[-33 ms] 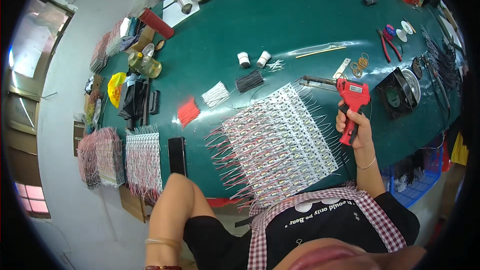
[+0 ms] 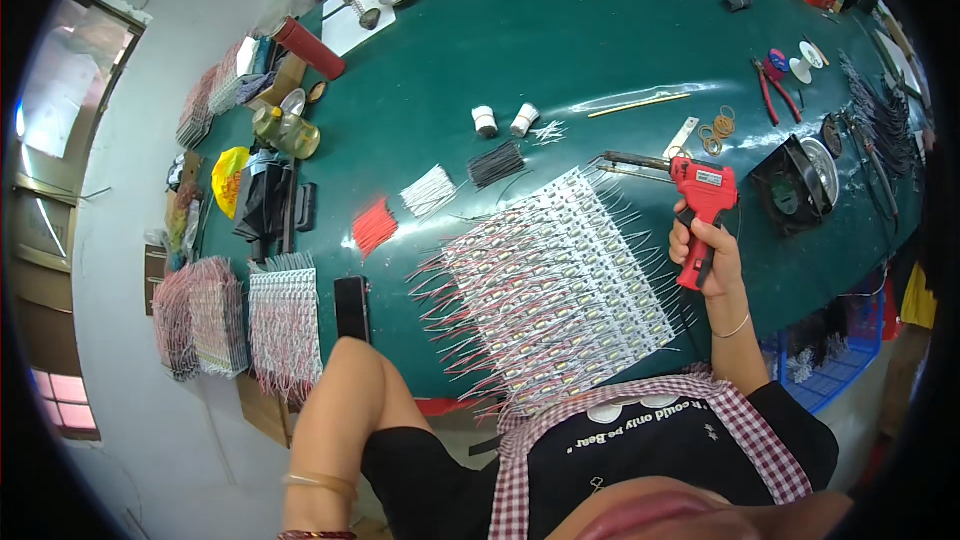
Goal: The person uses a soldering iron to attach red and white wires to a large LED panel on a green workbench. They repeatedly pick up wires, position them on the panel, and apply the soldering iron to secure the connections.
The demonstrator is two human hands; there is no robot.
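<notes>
My right hand [image 2: 716,252] is wrapped round the handle of a red soldering gun [image 2: 705,185]. The gun's tip points left, over the far right corner of a white panel of small circuit boards [image 2: 565,285]. Red and white wires stick out from the panel's left side, dark ones from its right. Left of and beyond the panel lie bundles of red wires [image 2: 374,227], white wires [image 2: 428,190] and black wires [image 2: 496,165]. My left arm [image 2: 340,420] is bent, its elbow by a black phone [image 2: 351,308]; the left hand is out of view.
Stacked wired panels [image 2: 284,320] stand at the left table edge. A black fan-like box [image 2: 790,187] sits right of the gun. Beyond are red-handled pliers [image 2: 775,95], brown rings [image 2: 717,130], a thin stick [image 2: 640,105] and two wrapped bundles [image 2: 485,122]. A red flask [image 2: 310,48] lies far left.
</notes>
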